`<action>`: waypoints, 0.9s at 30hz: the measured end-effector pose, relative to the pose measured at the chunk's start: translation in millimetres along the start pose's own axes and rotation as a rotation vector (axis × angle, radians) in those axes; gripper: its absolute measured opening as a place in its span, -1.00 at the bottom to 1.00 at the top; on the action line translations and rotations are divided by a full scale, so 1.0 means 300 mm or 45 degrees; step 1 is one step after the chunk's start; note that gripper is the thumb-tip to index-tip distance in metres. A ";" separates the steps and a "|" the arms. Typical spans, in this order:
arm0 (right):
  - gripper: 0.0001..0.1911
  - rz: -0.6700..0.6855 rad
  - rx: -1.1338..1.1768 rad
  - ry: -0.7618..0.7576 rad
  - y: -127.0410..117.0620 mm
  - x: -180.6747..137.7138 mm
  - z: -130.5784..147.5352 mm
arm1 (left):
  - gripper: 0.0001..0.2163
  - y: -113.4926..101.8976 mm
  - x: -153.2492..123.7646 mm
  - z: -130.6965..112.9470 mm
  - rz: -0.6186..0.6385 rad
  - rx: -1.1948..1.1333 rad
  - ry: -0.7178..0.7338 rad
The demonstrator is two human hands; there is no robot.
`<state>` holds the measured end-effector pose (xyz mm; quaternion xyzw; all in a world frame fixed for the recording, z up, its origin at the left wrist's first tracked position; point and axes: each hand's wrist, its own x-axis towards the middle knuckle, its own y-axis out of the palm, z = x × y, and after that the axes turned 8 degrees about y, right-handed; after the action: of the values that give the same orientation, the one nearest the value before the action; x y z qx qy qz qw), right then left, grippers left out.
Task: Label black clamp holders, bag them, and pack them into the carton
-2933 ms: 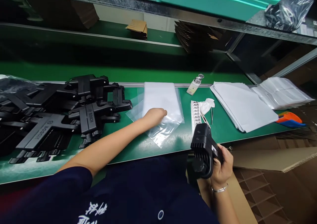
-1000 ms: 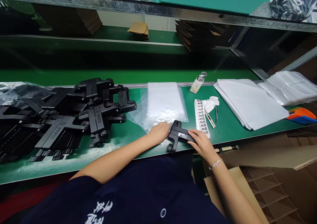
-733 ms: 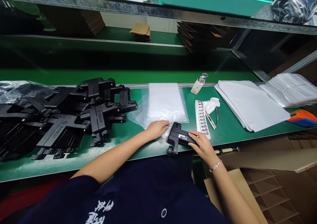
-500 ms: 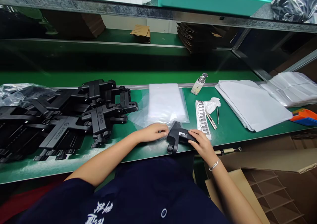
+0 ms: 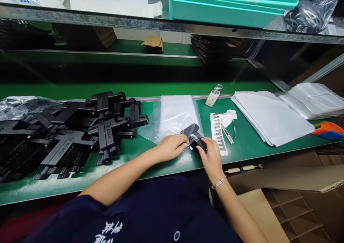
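My left hand (image 5: pixel 172 147) is closed in a pinch on the edge of a clear plastic bag. Inside that thin film sits a black plastic bracket (image 5: pixel 191 129), with glossy folds across it and a small white label on its arm. My right hand (image 5: pixel 211 156) grips the bracket's right end, fingers wrapped round it. Just behind lies a stack of clear plastic bags (image 5: pixel 177 114). Several more black brackets (image 5: pixel 64 146), some lettered BOSCH, are heaped on the left of the green table (image 5: pixel 166 167).
Right of the bags are a label sheet (image 5: pixel 218 135), tweezers (image 5: pixel 234 129), a pen-like tool (image 5: pixel 227 134), crumpled white tissue (image 5: pixel 227 119) and a small bottle (image 5: pixel 213 96). White sheets (image 5: pixel 272 119) lie farther right. A teal bin (image 5: pixel 228 12) stands on the overhead shelf. A divided carton (image 5: pixel 292 214) sits below right.
The bracket has turned and moved slightly away from the table's front edge, and the clear film now covers it. My right hand has shifted left, closer to my left hand.
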<state>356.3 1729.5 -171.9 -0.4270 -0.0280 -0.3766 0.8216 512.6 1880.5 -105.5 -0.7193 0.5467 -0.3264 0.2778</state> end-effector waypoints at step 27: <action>-0.59 0.013 -0.058 -0.365 0.125 0.093 0.080 | -0.87 0.040 0.098 -0.153 -0.168 -0.294 0.412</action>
<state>406.9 1743.4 -172.0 -0.4952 -0.1342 -0.3081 0.8012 475.3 1847.3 -80.6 -0.7189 0.5696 -0.3903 0.0799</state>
